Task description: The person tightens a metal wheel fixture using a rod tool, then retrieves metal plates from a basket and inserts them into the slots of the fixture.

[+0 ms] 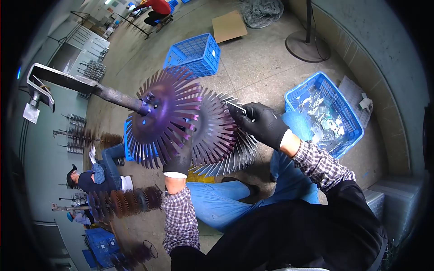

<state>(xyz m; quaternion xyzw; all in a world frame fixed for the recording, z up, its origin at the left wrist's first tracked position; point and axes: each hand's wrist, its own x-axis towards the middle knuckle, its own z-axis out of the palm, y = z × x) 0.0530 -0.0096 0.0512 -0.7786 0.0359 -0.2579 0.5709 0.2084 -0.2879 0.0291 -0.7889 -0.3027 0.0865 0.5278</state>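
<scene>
Fabric of a black garment (289,235) is filling the nearest part of the view, and blue jeans (226,203) are showing beyond it; the person's left hand (178,153), in a black glove, is reaching up among the tines at the lower edge of a purple slotted disc (156,117); its fingers are partly hiding there, so I cannot tell whether they are grasping a tine or only touching; the right hand (264,124), gloved likewise, is pinching a small flat plate (235,108) between thumb and fingers, and the plate is lying against the upper right edge of the slotted discs behind; of these, a grey-purple disc (212,126) is sitting just behind the purple one, and silvery blades (246,156) are fanning out below it; a metal rod (120,98) is running from the purple disc's hub to a bent bracket (40,88) at the left.

To the right, beside the person's knee, a blue crate (357,140) is holding many loose, shiny flat pieces (323,115); farther out, another blue crate (210,56) is resting on the floor, with a cardboard sheet (229,26) lying beyond it; at the left, a seated co-worker (101,178) is wearing a dark cap; farthest off, a person in a red top (158,9) is sitting low.
</scene>
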